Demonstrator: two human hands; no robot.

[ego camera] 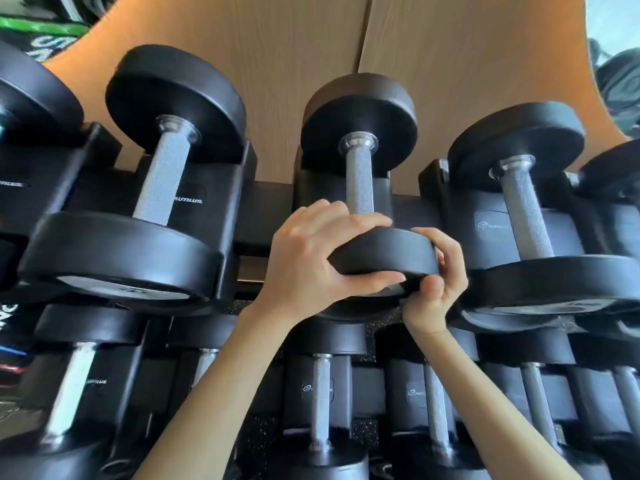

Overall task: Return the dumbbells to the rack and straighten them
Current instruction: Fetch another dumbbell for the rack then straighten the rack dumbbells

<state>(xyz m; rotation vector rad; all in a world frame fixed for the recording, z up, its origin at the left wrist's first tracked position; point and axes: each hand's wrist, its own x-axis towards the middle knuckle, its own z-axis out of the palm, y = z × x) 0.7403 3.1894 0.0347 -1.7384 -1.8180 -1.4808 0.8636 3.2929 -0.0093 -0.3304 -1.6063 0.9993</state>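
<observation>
Both your hands hold the near head [384, 252] of the middle dumbbell [360, 188] on the rack's [263, 216] upper tier. The left hand [311, 258] has its fingers [367, 223] curled over the head's top and its thumb beneath; the right hand [433, 289] pinches the right edge. The long axis runs front to back across the rack, far head toward the wall [311, 46] behind it. Expect dense, rigid weight and smooth rubber heads that may slip. The knurled handle [360, 174] would likely give you a surer hold.
</observation>
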